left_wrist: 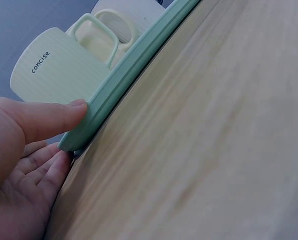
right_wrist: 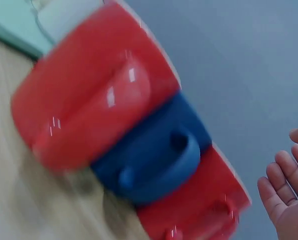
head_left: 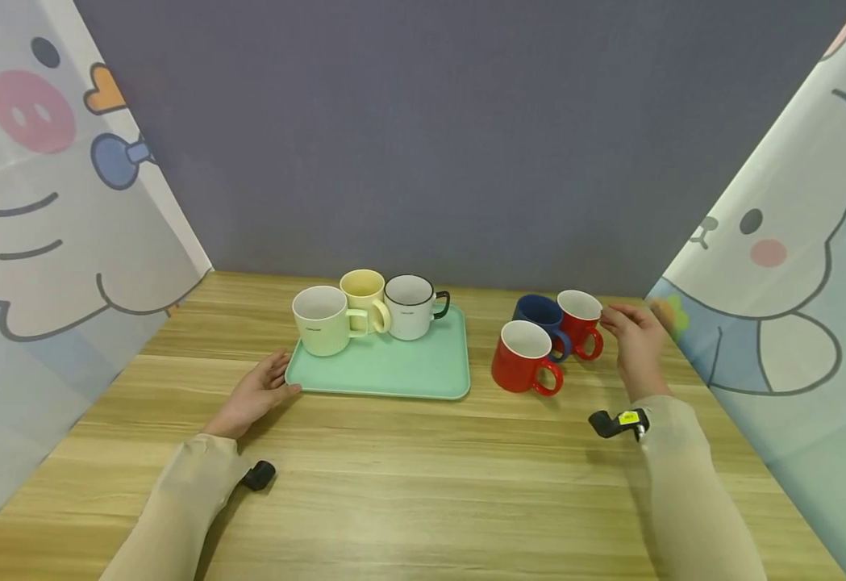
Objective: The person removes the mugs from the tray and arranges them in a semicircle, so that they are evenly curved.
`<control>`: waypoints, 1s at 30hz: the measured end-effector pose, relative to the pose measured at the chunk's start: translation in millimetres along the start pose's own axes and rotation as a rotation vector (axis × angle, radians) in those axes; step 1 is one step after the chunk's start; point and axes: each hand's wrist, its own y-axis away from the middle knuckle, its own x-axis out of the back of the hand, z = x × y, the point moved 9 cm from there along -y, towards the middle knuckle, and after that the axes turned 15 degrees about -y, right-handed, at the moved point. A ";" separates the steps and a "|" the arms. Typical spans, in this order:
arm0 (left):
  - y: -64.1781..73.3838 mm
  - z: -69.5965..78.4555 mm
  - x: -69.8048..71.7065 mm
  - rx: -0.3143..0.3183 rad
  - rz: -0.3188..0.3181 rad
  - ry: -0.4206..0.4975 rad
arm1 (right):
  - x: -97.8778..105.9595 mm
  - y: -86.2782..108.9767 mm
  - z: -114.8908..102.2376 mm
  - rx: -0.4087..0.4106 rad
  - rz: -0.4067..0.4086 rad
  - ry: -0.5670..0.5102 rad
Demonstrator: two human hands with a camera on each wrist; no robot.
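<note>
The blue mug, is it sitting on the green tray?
No, the blue mug stands on the wooden table, to the right of the green tray in the head view.

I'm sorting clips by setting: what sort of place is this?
Probably a staged recording booth: a wood-grain tabletop, a plain dark grey back panel, and pale side panels printed with cartoon animals.

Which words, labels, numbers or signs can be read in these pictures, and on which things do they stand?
"concise": on the pale green mug, clear in the left wrist view.
Too small to read: the dark print on the white mug with the black rim.
Too small to read: the mark on the yellow label of the black camera at the right wrist.
</note>
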 end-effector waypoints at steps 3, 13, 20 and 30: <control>0.0 1.0 -0.2 0.003 0.001 0.005 | -19.0 7.2 0.5 -0.013 -0.054 0.007; 0.4 -0.9 -1.5 0.003 -0.008 0.006 | -78.4 32.0 17.4 -0.110 -0.252 -0.034; -0.5 -0.6 -0.2 -0.002 -0.003 -0.003 | -115.4 52.1 37.6 -0.140 -0.396 0.281; 0.0 0.2 -0.8 0.003 -0.014 -0.003 | -160.5 81.4 72.2 -0.141 -0.563 0.418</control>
